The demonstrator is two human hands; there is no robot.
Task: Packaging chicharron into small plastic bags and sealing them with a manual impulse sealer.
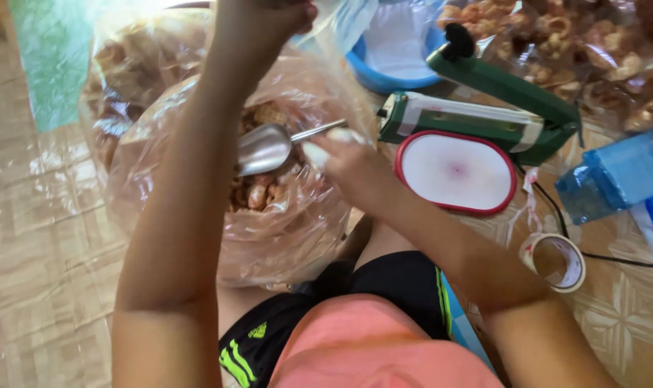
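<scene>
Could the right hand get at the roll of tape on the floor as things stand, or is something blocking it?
Probably not at once: the right hand is gripping the metal scoop inside the clear bag. The roll of tape lies uncovered beside the right forearm, so nothing blocks the way.

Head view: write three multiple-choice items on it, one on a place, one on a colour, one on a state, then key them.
1. Where is the bowl of the metal scoop?
A. Inside the big clear bag of fried snacks
B. On the oval tray
C. In the blue basin

2. What colour is the rim of the oval tray?
A. Green
B. Red
C. Yellow

3. What is the right hand doing?
A. Resting flat on the floor
B. Gripping the scoop's handle
C. Holding the tape roll

Answers: 1 A, the bowl sits among the snacks; 2 B, a red band edges the white tray; 3 B, fingers close round the handle.
</scene>
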